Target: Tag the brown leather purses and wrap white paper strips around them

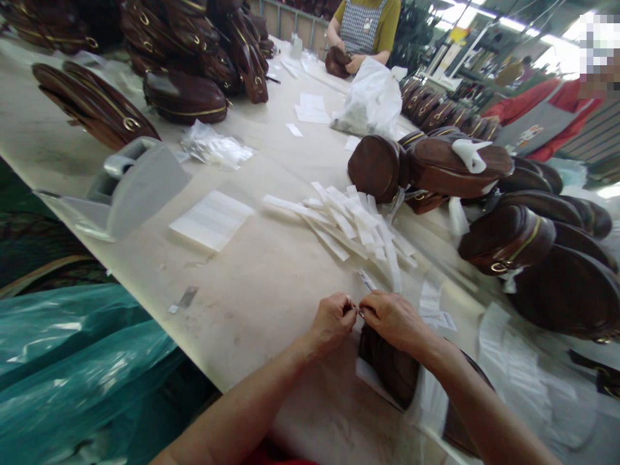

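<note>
My left hand [333,324] and my right hand [398,324] meet fingertip to fingertip just above the table, both closed in a pinch. A small shiny bit shows between them, too small to make out. Directly below my right hand lies a dark brown leather bag [387,368], partly covered by my right forearm. White paper or wrapping shows along the bag's lower edge. Beyond my fingers, a small printed label [367,280] sits by a loose heap of white paper strips [346,223].
Finished-looking brown bags [566,284] are piled on the right, more bags [186,97] at the far left. A tape dispenser [138,187] and white sheets [212,219] stand left. A clear plastic bag [371,100] lies farther back. Co-workers [365,29] stand across and at the right.
</note>
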Motion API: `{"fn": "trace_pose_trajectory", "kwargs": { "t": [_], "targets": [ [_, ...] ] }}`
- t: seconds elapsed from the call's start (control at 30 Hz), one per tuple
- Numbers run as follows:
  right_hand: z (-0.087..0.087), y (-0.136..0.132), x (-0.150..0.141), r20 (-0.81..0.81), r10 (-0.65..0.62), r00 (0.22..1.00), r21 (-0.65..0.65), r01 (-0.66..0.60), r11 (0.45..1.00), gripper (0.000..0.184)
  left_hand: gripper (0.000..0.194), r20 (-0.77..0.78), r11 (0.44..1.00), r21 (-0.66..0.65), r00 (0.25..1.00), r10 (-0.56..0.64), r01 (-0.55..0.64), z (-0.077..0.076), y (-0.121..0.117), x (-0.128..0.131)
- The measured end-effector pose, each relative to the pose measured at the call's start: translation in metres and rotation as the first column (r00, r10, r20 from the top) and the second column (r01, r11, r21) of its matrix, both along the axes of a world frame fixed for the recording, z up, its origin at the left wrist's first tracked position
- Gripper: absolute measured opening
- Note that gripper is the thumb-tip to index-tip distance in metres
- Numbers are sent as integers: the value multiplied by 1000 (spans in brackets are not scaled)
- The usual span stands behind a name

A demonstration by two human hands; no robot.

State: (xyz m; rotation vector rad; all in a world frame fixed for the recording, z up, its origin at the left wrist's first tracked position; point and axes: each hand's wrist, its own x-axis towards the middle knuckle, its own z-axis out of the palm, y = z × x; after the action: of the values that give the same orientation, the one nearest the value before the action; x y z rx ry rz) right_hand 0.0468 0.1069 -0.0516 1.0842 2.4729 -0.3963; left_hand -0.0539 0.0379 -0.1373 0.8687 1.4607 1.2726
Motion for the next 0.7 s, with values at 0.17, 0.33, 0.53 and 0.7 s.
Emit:
{"fn": "trace_pose_trajectory", "kwargs": {
  "t": [0.17, 0.33, 0.53, 0.7],
  "targets": [
    [-1, -3, 0, -13, 12, 1000, 24, -12, 1000, 25, 8, 169, 998, -55, 986, -12, 21, 1, 0, -3],
    [5, -5, -2, -4, 94, 996, 26, -94, 995, 22, 15, 435, 995, -101, 900, 20, 26, 8, 2, -8],
    [10, -3, -3, 8, 130, 991, 30, -130, 991, 19, 19, 608, 993, -114, 792, 55, 19, 14, 4, -14],
    [11, 0, 0, 25, 104, 994, 18, -104, 994, 17, 20, 621, 993, -114, 780, 82, -13, 15, 4, -12]
  ]
}}
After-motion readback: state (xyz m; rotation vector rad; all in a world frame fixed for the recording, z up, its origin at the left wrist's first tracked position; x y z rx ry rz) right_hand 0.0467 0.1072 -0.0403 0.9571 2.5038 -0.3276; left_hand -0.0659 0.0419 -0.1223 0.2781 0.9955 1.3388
